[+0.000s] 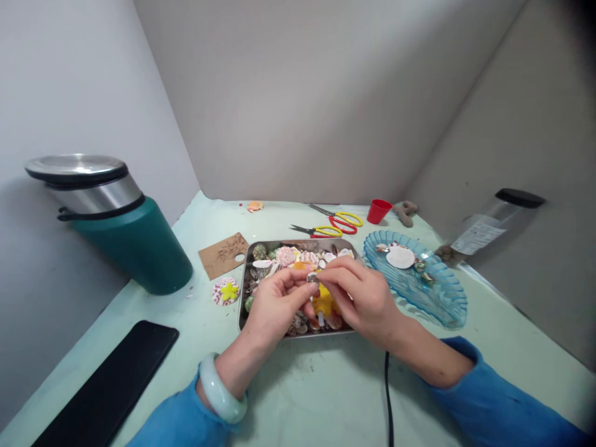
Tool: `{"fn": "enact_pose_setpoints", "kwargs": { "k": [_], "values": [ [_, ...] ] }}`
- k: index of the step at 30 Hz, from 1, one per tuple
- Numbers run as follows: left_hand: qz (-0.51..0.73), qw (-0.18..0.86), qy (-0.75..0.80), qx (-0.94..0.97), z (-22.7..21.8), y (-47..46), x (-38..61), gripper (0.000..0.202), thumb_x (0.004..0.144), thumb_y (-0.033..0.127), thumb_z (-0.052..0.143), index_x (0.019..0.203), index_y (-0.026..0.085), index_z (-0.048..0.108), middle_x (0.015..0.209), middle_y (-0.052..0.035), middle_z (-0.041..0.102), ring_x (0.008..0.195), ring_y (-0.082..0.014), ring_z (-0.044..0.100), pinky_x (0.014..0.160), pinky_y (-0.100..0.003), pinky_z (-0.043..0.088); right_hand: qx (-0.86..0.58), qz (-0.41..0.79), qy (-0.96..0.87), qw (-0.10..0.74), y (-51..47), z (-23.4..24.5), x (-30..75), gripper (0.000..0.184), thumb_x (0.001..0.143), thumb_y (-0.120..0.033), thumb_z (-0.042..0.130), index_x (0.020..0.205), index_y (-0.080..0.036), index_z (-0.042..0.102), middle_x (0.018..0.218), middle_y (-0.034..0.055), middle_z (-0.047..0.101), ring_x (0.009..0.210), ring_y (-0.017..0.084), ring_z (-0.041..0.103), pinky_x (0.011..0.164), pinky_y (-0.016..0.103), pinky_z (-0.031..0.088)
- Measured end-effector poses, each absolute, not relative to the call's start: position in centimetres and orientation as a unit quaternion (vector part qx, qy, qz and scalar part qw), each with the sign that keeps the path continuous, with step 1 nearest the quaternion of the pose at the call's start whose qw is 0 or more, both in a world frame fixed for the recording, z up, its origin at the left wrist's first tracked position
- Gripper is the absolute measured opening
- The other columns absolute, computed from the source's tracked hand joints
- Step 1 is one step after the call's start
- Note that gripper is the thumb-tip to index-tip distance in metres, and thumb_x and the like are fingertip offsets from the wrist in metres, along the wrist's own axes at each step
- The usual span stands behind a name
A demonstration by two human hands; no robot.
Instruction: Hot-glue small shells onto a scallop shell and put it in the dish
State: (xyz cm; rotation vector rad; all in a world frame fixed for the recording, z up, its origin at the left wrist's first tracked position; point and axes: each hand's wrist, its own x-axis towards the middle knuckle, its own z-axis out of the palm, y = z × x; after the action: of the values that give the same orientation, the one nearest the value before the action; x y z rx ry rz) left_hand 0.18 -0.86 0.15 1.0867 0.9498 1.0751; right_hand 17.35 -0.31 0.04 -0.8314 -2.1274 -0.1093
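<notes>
Over the tray, my left hand and right hand both pinch one piece. I can't tell its long axis.

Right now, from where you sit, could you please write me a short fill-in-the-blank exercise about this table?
1. The left hand and right hand, holding a small piece above the tray, come out of ____ sleeves.
2. The pale bangle is on the person's ____ wrist.
3. In this view, the blue plate lies on the tray's ____ side.
4. The small cup behind the plate is ____.

Missing words: blue; left; right; red.
</notes>
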Motion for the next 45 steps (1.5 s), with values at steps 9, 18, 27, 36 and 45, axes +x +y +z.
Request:
{"fn": "enact_pose_setpoints", "kwargs": {
  "k": [9,18,27,36,45],
  "values": [
    [0.481,0.615,0.416,0.467,0.1,-0.8,0.4,0.028,0.066,0.028,0.077,0.083,0.014,0.059,0.055,0.0043,0.063,0.043,-0.0088,0.057,0.046,-0.019,0.045,-0.397,-0.001,-0.812,0.429,-1.4,0.0,16.4,0.015,0.092,-0.011,0.048,0.091,-0.020,0.060,0.086,0.0073,0.063,0.077,0.019,0.062,0.067,0.031,0.050],
    [0.481,0.615,0.416,0.465,0.2,-0.9,0.4,0.030,0.065,0.031,0.078,0.081,0.014,0.059,0.055,0.0043,0.062,0.043,-0.0086,0.058,0.045,-0.019,0.045,-0.408,0.019,-0.794,0.451,-1.5,0.0,16.0,0.012,0.092,-0.010,0.049,0.090,-0.017,0.059,0.081,0.0065,0.062,0.074,0.018,0.058,0.065,0.030,0.046],
    [0.466,0.615,0.400,0.494,0.2,-0.9,0.2,0.028,0.072,0.033,0.074,0.085,0.013,0.059,0.054,0.0030,0.063,0.046,-0.0094,0.059,0.049,-0.019,0.047,-0.397,0.041,-0.804,0.442,-1.3,0.3,16.2,0.014,0.092,-0.011,0.050,0.098,-0.017,0.062,0.091,0.0079,0.063,0.084,0.019,0.060,0.073,0.031,0.047],
    [0.480,0.631,0.369,0.485,-0.4,-0.6,0.1,0.037,0.075,0.030,0.071,0.106,0.012,0.059,0.063,0.0004,0.068,0.050,-0.0110,0.061,0.055,-0.023,0.050,-0.436,0.013,-0.793,0.425,-1.2,0.4,19.0,0.016,0.096,-0.022,0.049,0.098,-0.015,0.063,0.092,0.0079,0.064,0.079,0.018,0.062,0.070,0.029,0.046],
    [0.500,0.638,0.362,0.460,-0.4,-0.7,-0.1,0.035,0.073,0.029,0.073,0.102,0.013,0.061,0.058,0.0000,0.066,0.056,-0.0128,0.063,0.060,-0.025,0.053,-0.520,0.047,-0.840,0.146,-2.5,0.6,20.5,0.030,0.089,-0.049,0.058,0.084,-0.020,0.062,0.080,0.0040,0.068,0.071,0.019,0.061,0.060,0.027,0.034]
  ]
}}
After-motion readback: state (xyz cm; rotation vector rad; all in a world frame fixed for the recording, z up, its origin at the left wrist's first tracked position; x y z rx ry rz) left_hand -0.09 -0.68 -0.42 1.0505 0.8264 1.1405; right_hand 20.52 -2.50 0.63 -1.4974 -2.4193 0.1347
